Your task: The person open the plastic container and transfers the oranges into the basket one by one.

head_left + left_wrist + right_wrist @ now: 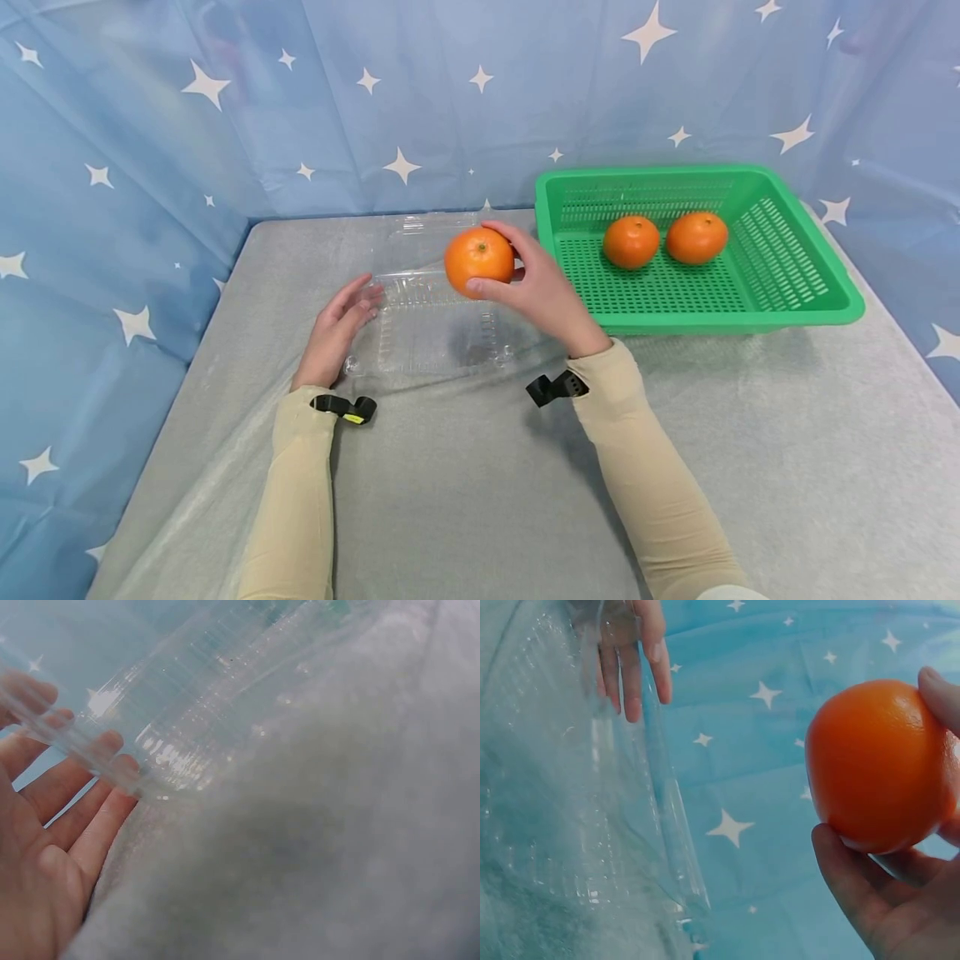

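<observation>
My right hand (551,296) grips an orange (478,254) between thumb and fingers, holding it over a clear plastic clamshell box (435,333). The box lies with its lid (420,237) folded back toward the wall. At the box's left side is my left hand (333,333), its fingers extended. In the left wrist view those fingers (67,784) lie right at the box's transparent edge (169,761). The right wrist view shows the orange (881,765) from the side, thumb and fingertips around it, apart from the box wall.
A green plastic basket (712,321) stands at the back right, close to my right hand. Inside sit two more oranges, a left one (632,242) and a right one (697,237). Grey cloth (465,492) covers the table; a blue star-patterned curtain (337,125) hangs behind and left.
</observation>
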`<state>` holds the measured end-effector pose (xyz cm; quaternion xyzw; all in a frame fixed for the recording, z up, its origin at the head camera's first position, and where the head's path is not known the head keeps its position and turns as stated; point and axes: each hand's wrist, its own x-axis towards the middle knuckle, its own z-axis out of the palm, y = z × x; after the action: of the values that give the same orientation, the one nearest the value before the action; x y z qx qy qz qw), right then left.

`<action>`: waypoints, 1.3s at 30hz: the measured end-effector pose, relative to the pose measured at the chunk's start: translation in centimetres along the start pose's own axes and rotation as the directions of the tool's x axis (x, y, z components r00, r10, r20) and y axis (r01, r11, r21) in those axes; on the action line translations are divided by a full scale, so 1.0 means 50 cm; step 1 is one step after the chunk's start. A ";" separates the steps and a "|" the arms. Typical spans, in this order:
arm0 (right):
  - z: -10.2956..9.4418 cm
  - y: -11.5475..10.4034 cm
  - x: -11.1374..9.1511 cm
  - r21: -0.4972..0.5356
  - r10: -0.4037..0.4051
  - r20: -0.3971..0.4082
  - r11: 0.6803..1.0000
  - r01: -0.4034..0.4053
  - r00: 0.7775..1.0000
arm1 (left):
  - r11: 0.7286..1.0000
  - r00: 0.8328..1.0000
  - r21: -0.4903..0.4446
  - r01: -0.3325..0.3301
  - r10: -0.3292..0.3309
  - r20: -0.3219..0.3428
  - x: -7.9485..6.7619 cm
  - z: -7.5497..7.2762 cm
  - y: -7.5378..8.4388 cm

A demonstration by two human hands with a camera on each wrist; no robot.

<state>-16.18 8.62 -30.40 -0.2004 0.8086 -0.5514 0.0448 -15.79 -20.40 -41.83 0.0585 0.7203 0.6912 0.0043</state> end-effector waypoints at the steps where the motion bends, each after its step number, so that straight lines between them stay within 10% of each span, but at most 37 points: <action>1: -0.002 0.000 0.000 0.008 0.003 -0.003 1.000 -0.003 1.000 | 1.000 1.000 0.000 -0.001 0.001 0.001 -0.001 0.001 0.002; 39: -0.082 0.005 -0.020 0.029 0.128 -0.094 0.992 -0.125 0.987 | 1.000 1.000 -0.002 0.011 -0.011 0.001 -0.001 -0.002 -0.002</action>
<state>-16.53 12.65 -29.21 -0.1215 0.8146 -0.5655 0.0431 -15.77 -20.51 -41.91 0.0549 0.7201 0.6917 0.0083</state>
